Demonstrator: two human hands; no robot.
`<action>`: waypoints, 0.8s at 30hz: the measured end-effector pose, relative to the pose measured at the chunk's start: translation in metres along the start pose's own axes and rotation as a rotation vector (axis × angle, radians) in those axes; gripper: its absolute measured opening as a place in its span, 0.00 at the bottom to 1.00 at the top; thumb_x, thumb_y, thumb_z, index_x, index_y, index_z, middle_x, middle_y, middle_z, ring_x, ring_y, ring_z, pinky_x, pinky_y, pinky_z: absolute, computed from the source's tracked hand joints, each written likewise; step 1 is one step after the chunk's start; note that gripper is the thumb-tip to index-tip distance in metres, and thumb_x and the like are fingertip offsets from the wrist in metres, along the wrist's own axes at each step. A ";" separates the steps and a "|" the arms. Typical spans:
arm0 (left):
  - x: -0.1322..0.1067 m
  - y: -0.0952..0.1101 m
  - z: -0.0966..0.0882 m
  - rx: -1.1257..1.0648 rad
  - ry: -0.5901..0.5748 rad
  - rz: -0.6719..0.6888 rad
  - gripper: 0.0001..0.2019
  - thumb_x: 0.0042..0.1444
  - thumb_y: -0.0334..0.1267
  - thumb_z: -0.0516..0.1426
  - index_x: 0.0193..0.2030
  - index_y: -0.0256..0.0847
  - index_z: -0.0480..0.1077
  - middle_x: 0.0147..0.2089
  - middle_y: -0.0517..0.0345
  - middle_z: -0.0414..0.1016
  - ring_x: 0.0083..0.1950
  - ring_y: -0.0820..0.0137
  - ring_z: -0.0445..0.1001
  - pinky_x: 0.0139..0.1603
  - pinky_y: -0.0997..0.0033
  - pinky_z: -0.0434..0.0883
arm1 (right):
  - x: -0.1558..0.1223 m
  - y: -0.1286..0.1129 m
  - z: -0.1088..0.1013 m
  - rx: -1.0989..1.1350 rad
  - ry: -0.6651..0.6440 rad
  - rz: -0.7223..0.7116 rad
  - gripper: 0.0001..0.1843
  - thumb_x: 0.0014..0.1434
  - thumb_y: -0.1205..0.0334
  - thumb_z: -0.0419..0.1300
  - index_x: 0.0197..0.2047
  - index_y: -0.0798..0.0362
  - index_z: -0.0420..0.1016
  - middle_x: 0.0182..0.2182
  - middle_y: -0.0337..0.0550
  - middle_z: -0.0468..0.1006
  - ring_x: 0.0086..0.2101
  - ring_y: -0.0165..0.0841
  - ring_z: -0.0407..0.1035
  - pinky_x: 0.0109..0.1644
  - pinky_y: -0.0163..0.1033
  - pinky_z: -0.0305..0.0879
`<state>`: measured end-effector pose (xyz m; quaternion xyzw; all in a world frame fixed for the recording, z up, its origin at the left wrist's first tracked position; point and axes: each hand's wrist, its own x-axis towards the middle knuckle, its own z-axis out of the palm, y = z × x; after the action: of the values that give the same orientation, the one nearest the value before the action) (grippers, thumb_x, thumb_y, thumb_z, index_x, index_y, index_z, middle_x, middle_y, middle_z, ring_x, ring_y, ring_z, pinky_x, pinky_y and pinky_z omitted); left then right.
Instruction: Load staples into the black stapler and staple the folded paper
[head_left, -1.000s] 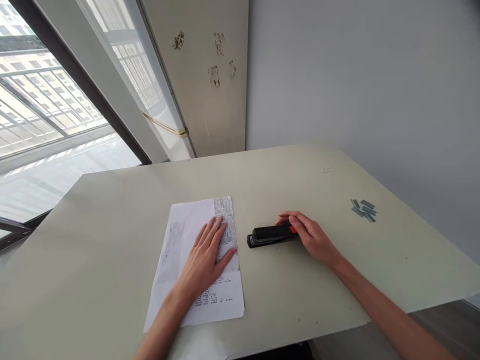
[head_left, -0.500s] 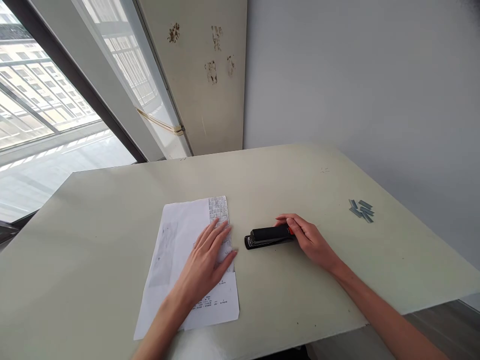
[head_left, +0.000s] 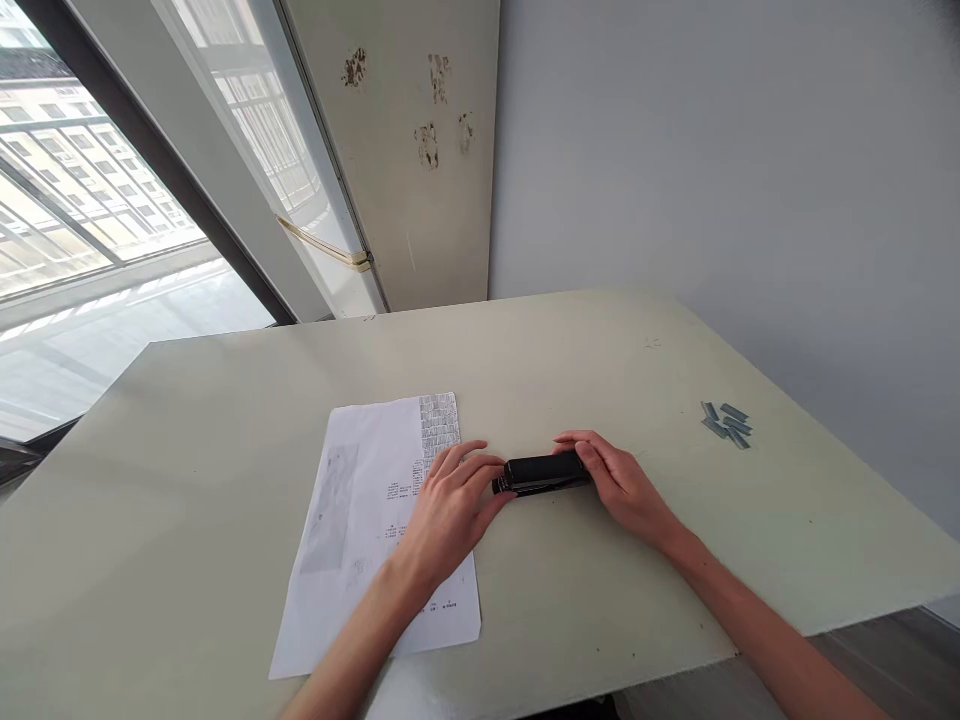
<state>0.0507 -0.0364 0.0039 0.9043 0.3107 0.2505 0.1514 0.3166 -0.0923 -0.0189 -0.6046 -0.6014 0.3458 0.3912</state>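
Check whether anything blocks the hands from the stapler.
Nothing visible does: the right hand holds the stapler at its right end; the left hand is at its left. The paper lies left, the staple strips farther right.

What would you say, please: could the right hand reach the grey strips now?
Probably yes: nothing stands between the right hand and the grey strips, though its fingers must first leave the stapler.

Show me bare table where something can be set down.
The table is bare left of the paper and beyond the stapler; a narrower gap lies between the right hand and the gray strips. Crowded: the middle, where left hand, paper and stapler bunch together.
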 end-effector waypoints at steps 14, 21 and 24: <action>-0.018 -0.016 -0.025 0.041 0.019 -0.045 0.09 0.73 0.42 0.55 0.51 0.47 0.76 0.50 0.54 0.82 0.61 0.56 0.75 0.59 0.50 0.74 | -0.002 -0.009 -0.004 -0.153 -0.113 -0.059 0.16 0.67 0.43 0.61 0.52 0.40 0.76 0.46 0.41 0.82 0.43 0.41 0.75 0.47 0.45 0.73; -0.027 -0.026 -0.030 0.070 -0.003 -0.118 0.17 0.71 0.49 0.58 0.62 0.49 0.71 0.62 0.54 0.77 0.65 0.57 0.73 0.65 0.50 0.72 | -0.004 -0.007 -0.012 -0.149 -0.116 -0.048 0.16 0.68 0.42 0.60 0.52 0.41 0.76 0.45 0.42 0.82 0.43 0.41 0.74 0.43 0.43 0.72; -0.033 -0.035 -0.031 0.112 -0.044 -0.138 0.28 0.70 0.54 0.57 0.72 0.52 0.61 0.72 0.53 0.68 0.73 0.53 0.64 0.70 0.46 0.68 | -0.005 -0.007 -0.019 -0.144 -0.108 -0.034 0.17 0.68 0.41 0.60 0.52 0.42 0.76 0.44 0.42 0.82 0.42 0.40 0.74 0.41 0.42 0.72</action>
<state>-0.0051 -0.0274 0.0027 0.8931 0.3823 0.2019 0.1243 0.3306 -0.0991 -0.0043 -0.6013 -0.6552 0.3269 0.3198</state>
